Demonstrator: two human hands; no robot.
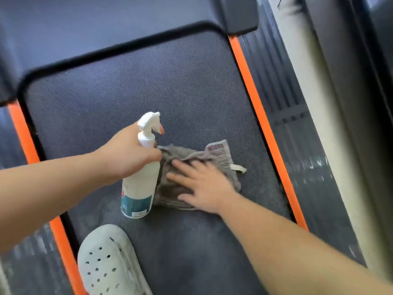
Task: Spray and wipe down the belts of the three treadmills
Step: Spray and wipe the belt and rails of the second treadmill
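1. Dark textured treadmill belt (pixel 170 92) runs between orange side strips (pixel 255 103) up to the motor hood (pixel 106 22).
2. Near its middle a grey cloth (pixel 187 153) lies pressed under the right hand (pixel 204 186), fingers spread flat.
3. Just beside the cloth's left edge, the left hand (pixel 129 154) grips a white spray bottle (pixel 140 188) by the neck, roughly upright.
4. Wiping well likely means firm, overlapping passes from strip to strip.
5. A pale clog (pixel 106 262) stands toward the belt's near end; that patch needs wiping too.

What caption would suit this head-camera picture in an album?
Left hand grips a spray bottle while the right hand presses a grey cloth on the treadmill belt.
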